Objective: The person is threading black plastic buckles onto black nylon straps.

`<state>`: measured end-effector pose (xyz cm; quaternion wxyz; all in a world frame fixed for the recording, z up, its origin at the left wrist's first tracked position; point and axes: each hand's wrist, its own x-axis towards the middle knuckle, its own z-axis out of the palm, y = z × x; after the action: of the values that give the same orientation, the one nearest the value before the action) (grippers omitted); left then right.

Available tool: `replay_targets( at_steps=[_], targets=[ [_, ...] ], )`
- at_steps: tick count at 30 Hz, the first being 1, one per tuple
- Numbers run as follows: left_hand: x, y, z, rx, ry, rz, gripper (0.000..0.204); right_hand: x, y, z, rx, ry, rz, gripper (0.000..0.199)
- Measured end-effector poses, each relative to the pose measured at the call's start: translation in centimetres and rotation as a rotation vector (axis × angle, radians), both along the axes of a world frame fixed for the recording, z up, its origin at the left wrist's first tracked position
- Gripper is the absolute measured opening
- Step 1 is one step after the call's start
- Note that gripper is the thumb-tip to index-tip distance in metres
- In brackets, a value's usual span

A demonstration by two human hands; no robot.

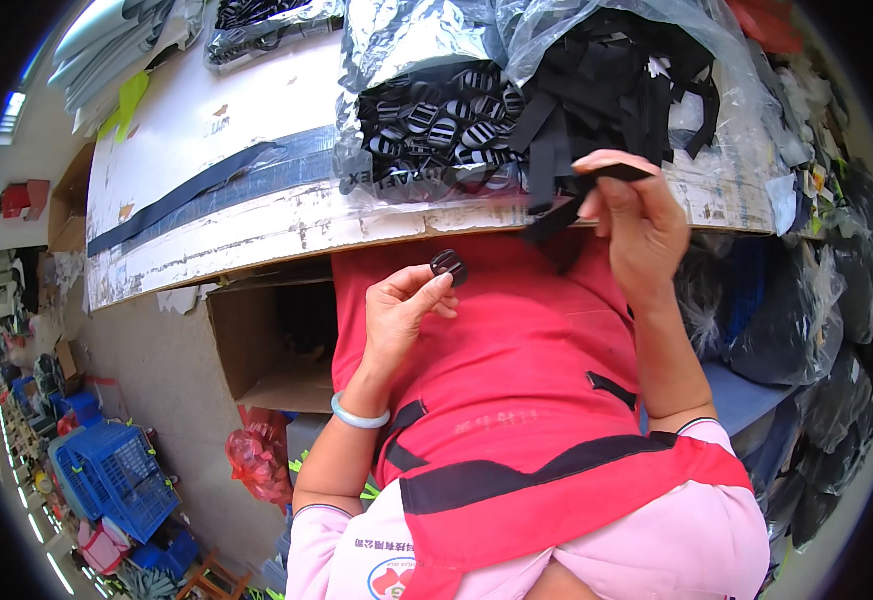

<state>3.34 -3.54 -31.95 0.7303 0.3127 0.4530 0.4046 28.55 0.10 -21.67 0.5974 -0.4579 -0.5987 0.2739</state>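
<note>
a worker in a red apron [516, 390] sits at a worn white table [246, 215], both hands raised over the lap. left hand [401, 310]: grip pinched narrow on one small black plastic buckle [448, 266], held up just below the table edge. right hand [636, 225]: thumb & fingers closed on the end of a black webbing strap [581, 195], the rest of which hangs down toward the apron.

buckle & strap are near each other but apart; nothing is threaded yet, so by the look of it this piece is at the very start: parts picked, joining not begun.

on the table, right behind the hands, a clear plastic bag [436, 125] holds many more black buckles, and a 2nd clear bag beside it is stuffed w/ cut black straps [606, 85]. both look well filled, so plenty of stock seems left. no pile of finished pieces can be made out, so the count done so far can't be told.

under the table stands an open cardboard box [266, 350]; its contents are not visible. blue crates [116, 475] sit on the floor at far left.
</note>
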Motion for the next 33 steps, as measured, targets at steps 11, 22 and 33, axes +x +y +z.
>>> replay_targets(
  at_steps=[11,22,33],
  targets=[
    [5.9,3.5,4.2,0.654,0.318,-0.216,0.010,2.1,2.1,-1.8,-0.328,0.218,0.058,0.017],
    [11.6,9.5,4.9,0.992,0.569,-0.309,0.010,6.3,-0.1,3.3,0.095,0.354,-0.123,0.012],
    [7.6,3.9,4.9,0.517,0.273,-0.129,0.010,3.9,-5.2,0.0,-0.866,0.294,0.219,0.013]
  ],
)
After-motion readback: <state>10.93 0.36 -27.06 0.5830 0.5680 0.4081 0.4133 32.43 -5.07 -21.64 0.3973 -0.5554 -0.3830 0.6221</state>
